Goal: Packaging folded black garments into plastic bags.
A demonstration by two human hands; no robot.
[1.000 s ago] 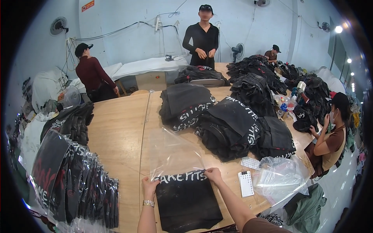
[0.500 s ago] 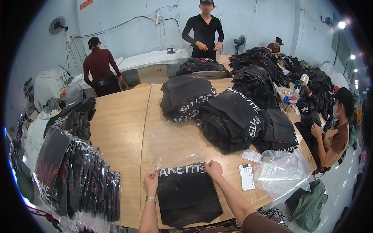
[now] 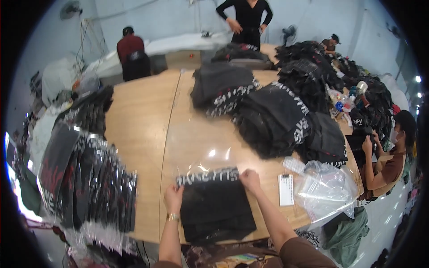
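Observation:
A folded black garment with white lettering along its far edge lies in front of me at the table's near edge. Clear plastic film, seemingly a bag, stretches from the garment toward the middle of the table and catches bright glints. My left hand pinches the film at the garment's far left corner, fingers closed. At the far right corner my right hand is closed in the same way. How much of the garment sits inside the film I cannot tell.
Bagged black garments stand in a row at left. Heaps of folded black garments cover the right side. A white printed card lies beside clear plastic bags. A co-worker handles dark cloth at right; others are farther back.
The view has shifted, so the table's near edge shows more. My hands keep their hold at the garment's far corners. The far-left person has bent forward; the standing person's hands have moved apart to the hips.

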